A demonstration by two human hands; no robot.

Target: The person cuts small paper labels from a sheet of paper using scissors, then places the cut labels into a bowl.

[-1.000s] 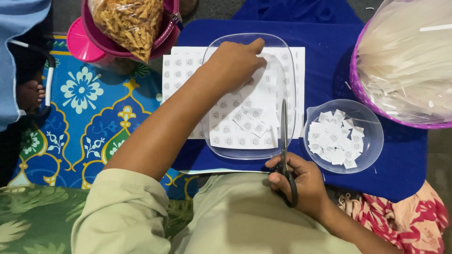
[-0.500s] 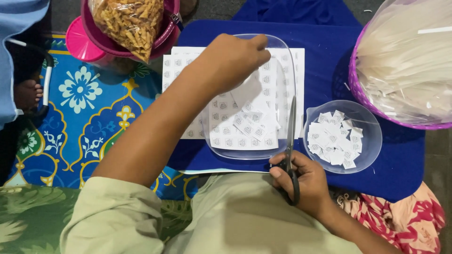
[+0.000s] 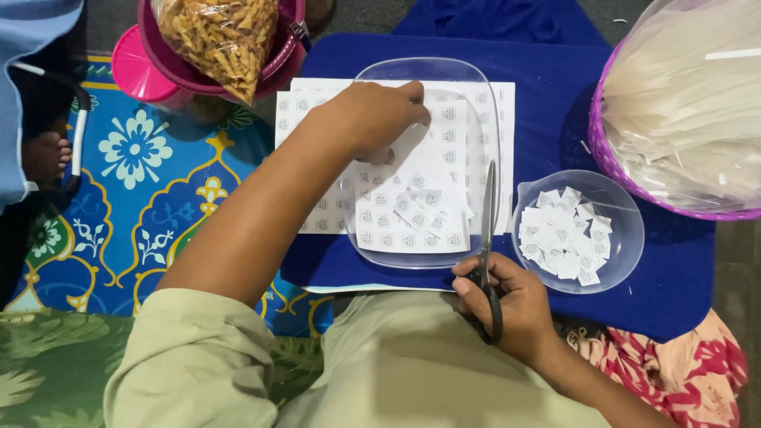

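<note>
Head view, looking down. The left hand (image 3: 372,119) is reaching forward over a clear, rounded-rectangular plastic tray (image 3: 476,79), its fingers curled down and pinching a white sheet of printed labels (image 3: 428,170) lying inside the tray. Loose cut labels (image 3: 420,210), small paper squares, are lying scattered on the lower part of that sheet. A larger white label sheet (image 3: 305,103), printed in a regular grid, is lying flat beneath the tray on a dark blue cloth (image 3: 547,103).

The right hand (image 3: 507,305) is closing around the dark handle loops of a pair of scissors (image 3: 487,230); the slim metal blades are lying shut and pointing away from the body, along the tray's right edge. Just to the right, a round clear plastic bowl (image 3: 618,261) is holding a heap of cut white squares (image 3: 563,238).

At the far right, a purple woven basket (image 3: 602,150) is holding a translucent bag of pale strips. At the upper left, a pink tub (image 3: 277,67) is holding a clear bag of golden, stick-shaped snacks (image 3: 218,36), beside a round pink lid (image 3: 139,63). A blue floral mat (image 3: 158,198) is covering the floor.
</note>
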